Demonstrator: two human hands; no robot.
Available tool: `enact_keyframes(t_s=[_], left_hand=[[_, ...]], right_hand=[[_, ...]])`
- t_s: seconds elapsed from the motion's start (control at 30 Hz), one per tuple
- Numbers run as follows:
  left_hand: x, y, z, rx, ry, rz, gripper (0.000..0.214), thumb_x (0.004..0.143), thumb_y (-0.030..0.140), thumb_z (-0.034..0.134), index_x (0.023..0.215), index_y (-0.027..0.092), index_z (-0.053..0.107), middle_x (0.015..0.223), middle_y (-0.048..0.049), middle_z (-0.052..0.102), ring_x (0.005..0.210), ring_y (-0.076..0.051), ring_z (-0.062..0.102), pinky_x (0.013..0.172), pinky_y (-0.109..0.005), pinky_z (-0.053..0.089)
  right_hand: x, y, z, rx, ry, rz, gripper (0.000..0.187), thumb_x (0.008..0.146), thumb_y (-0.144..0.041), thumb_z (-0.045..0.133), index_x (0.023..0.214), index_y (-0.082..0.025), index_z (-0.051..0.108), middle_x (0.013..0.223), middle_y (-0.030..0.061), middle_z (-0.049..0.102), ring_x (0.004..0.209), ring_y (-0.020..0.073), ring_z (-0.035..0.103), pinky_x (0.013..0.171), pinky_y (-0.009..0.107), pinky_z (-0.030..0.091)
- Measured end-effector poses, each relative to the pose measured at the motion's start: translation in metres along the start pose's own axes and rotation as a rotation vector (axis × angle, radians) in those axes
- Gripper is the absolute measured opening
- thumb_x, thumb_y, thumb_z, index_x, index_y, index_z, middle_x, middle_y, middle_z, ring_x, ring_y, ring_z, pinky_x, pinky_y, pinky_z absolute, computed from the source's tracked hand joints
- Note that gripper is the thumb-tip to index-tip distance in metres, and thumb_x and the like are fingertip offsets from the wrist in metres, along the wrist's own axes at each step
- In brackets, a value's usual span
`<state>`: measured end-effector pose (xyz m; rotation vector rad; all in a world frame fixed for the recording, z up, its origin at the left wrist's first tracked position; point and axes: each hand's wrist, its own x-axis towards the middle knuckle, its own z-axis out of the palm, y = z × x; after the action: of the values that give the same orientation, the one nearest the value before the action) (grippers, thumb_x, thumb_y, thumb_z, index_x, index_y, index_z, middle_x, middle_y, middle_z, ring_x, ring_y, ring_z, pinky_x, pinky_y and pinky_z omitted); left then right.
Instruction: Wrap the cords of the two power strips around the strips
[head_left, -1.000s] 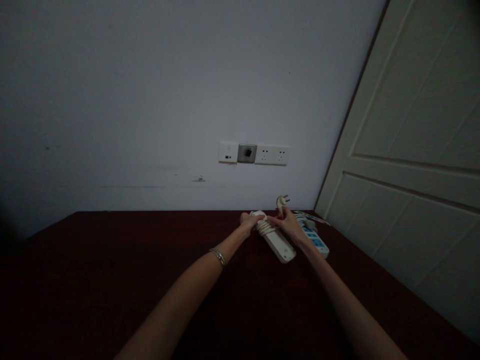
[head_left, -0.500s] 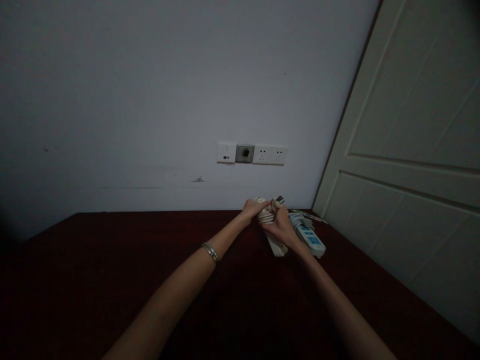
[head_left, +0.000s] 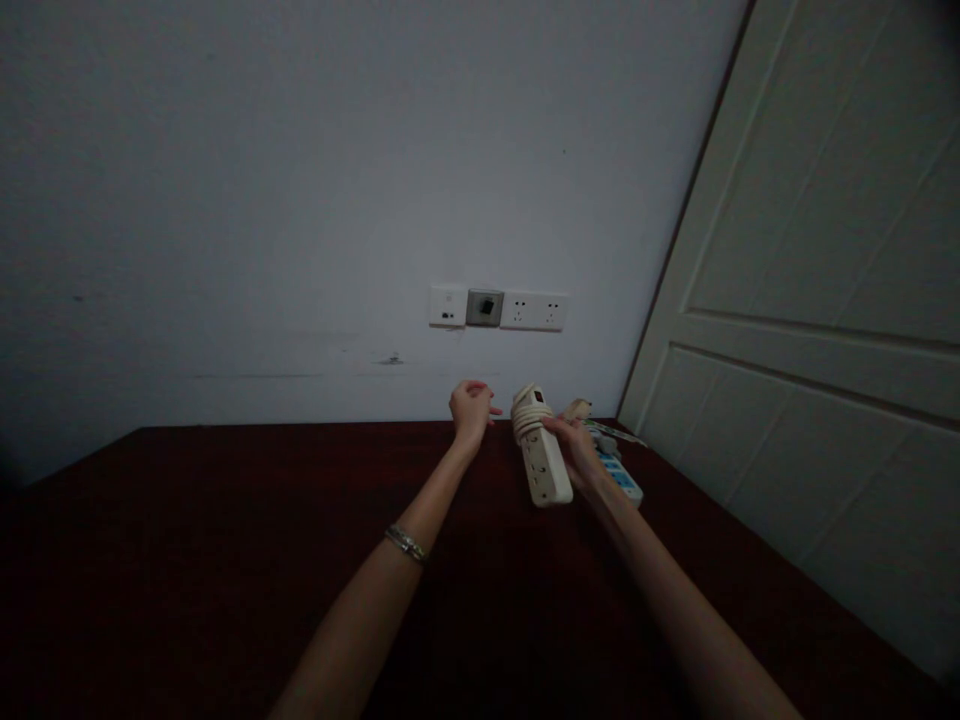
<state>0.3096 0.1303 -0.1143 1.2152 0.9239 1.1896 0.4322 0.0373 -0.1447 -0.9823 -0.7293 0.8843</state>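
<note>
My right hand [head_left: 576, 444] grips a cream power strip [head_left: 540, 458] with its cord wound round the upper end, holding it lifted and tilted above the dark red table [head_left: 225, 560]. The plug sticks out just behind my fingers. My left hand [head_left: 471, 408] hovers a short way left of the strip, fingers loosely curled, holding nothing. A thin bracelet sits on my left wrist. A second, white and blue power strip [head_left: 619, 472] lies on the table just behind my right hand.
A row of wall sockets and a switch [head_left: 498, 308] is set in the white wall above the table's far edge. A pale panelled door [head_left: 817, 300] stands along the right side of the table. The room is dim.
My left hand has let go of the cream strip and drawn off to the left. My right hand has raised the wrapped strip off the table.
</note>
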Motion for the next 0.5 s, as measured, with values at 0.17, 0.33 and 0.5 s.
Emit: enact_keyframes(t_s=[0.17, 0.33, 0.5], left_hand=[[-0.010, -0.023, 0.013, -0.091, -0.273, -0.238, 0.047, 0.070, 0.053, 0.065, 0.091, 0.011, 0.061, 0.070, -0.0074, 0.064, 0.058, -0.016, 0.060, 0.052, -0.024, 0.047], [-0.021, -0.036, 0.023, -0.623, -0.633, -0.576, 0.047, 0.079, 0.057, 0.053, 0.087, 0.012, 0.063, 0.070, -0.0053, 0.066, 0.062, -0.017, 0.062, 0.071, -0.033, 0.051], [-0.024, -0.033, 0.026, -0.622, -0.532, -0.562, 0.040, 0.083, 0.049, 0.052, 0.092, 0.012, 0.063, 0.065, -0.0040, 0.064, 0.057, -0.016, 0.060, 0.064, -0.030, 0.050]], right_hand=[[-0.002, -0.001, -0.003, -0.052, -0.091, 0.066, 0.024, 0.065, -0.040, 0.057, 0.073, -0.018, 0.057, 0.060, 0.0060, 0.064, 0.066, 0.0243, 0.064, 0.060, 0.035, 0.050], [0.005, 0.002, -0.004, -0.274, -0.083, 0.003, 0.033, 0.068, -0.048, 0.051, 0.071, -0.016, 0.060, 0.063, 0.0072, 0.065, 0.069, 0.0239, 0.063, 0.062, 0.033, 0.049], [0.016, -0.003, -0.008, -0.421, 0.007, -0.092, 0.034, 0.062, -0.046, 0.067, 0.077, -0.018, 0.059, 0.067, 0.0009, 0.065, 0.064, 0.0172, 0.058, 0.059, 0.026, 0.044]])
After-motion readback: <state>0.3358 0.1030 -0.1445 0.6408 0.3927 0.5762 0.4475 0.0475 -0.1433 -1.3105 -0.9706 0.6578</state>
